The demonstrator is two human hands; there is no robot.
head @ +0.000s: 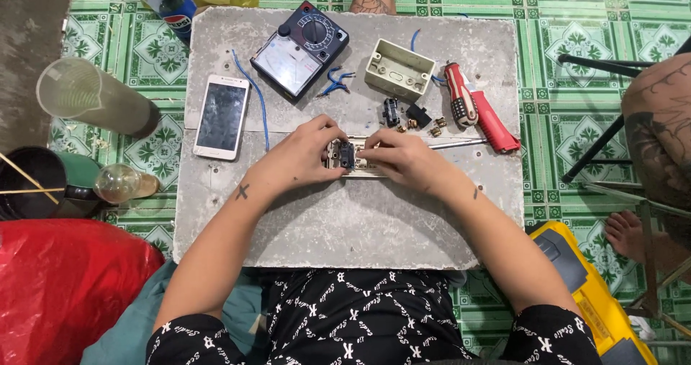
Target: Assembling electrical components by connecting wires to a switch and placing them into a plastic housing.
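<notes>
Black patterned fabric [360,322] of the person's clothing fills the lower frame, and both forearms reach from it over a grey concrete slab [345,214].

A cream plastic switch plate with a dark insert [350,157] is held near the slab's middle. The left hand [302,152] is curled over its left end, fingers pressed together on the plate. The right hand [403,160] pinches the right end, fingertips closing on the dark insert. A fitting step seems to be in hand; the next move probably calls for steady thumb pressure while the plate is braced.

Just beyond lie small black and brass parts [414,116], a red-handled screwdriver [461,102] and a red tool [493,124]. Farther back stand a cream plastic box [399,68], a dark analogue meter [299,48] and, to the left, a white phone [222,116] beside a blue wire [255,98].

Bare slab lies open toward the body. The right edge is close to the tools, and another person's leg [658,134] sits past it over the green tiled floor [568,55].
</notes>
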